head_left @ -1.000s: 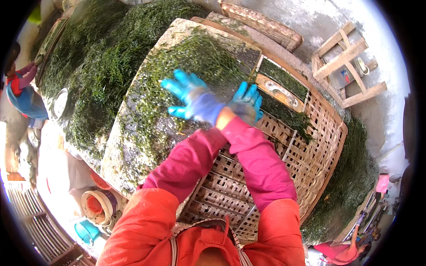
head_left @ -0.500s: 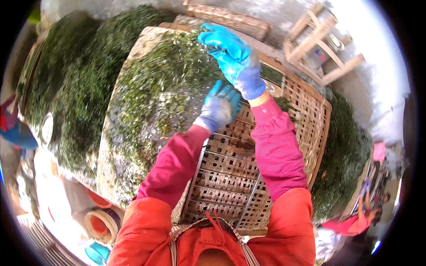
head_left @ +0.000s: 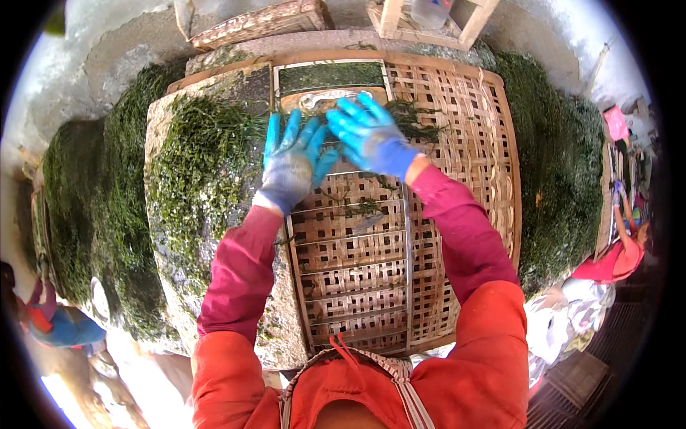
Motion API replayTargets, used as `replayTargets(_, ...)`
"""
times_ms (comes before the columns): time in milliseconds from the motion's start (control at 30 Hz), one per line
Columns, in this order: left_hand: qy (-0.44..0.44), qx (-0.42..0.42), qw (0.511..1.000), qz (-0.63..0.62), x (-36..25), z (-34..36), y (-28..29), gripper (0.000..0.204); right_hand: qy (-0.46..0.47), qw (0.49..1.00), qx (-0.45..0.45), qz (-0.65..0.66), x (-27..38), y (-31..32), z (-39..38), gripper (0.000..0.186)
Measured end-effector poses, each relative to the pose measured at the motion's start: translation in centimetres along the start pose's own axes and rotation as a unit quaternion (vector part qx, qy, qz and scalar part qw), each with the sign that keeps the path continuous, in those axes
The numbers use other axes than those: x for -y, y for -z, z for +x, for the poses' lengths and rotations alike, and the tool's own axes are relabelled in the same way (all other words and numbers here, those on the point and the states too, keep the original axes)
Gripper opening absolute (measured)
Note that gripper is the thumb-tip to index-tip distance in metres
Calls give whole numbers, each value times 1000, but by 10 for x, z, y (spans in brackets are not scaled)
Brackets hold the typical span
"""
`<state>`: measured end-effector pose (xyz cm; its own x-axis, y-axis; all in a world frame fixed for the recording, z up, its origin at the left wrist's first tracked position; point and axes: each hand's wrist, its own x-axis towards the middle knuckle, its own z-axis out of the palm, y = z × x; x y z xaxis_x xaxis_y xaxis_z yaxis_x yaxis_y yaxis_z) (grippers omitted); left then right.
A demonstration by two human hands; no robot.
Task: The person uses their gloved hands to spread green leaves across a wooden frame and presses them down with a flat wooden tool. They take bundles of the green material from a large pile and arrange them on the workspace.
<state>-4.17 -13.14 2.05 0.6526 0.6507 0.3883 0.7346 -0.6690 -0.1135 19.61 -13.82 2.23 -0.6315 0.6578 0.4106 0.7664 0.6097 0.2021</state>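
Both my hands wear gloves with blue coated fingers and greyish-purple cuffs. My left hand (head_left: 294, 161), fingers spread, is over the left edge of a slatted frame (head_left: 409, 268), beside a heap of wet green leafy weed, like seaweed (head_left: 204, 146). My right hand (head_left: 371, 134), also open, hovers or rests over the frame's upper part; I cannot tell if it touches. Just beyond the fingers is a wooden block (head_left: 291, 102) with a pale metal fitting. The frame's far compartment (head_left: 332, 76) is covered with green weed. Thin strands lie across the slats.
The frame lies on a woven bamboo mat (head_left: 464, 179) with a wooden rim. Larger weed piles stand at left (head_left: 78, 193) and right (head_left: 554, 164). Beyond are a wooden box (head_left: 261, 25) and a wooden stool (head_left: 389, 18). Other people work at far left (head_left: 64, 325) and far right (head_left: 618, 257).
My view has turned and shifted. My right hand has come down from above the weed heap to over the frame. My left hand now has its fingers spread at the frame's left edge.
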Motion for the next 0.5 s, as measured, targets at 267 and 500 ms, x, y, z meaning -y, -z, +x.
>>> replayTargets(267,74,118,990,-21,22,4,-15,61,-34,996,-2,84,1,-27,-4,42)
replayTargets(500,118,130,984,20,114,-6,52,79,-32,956,-101,273,-4,-20,-1,32)
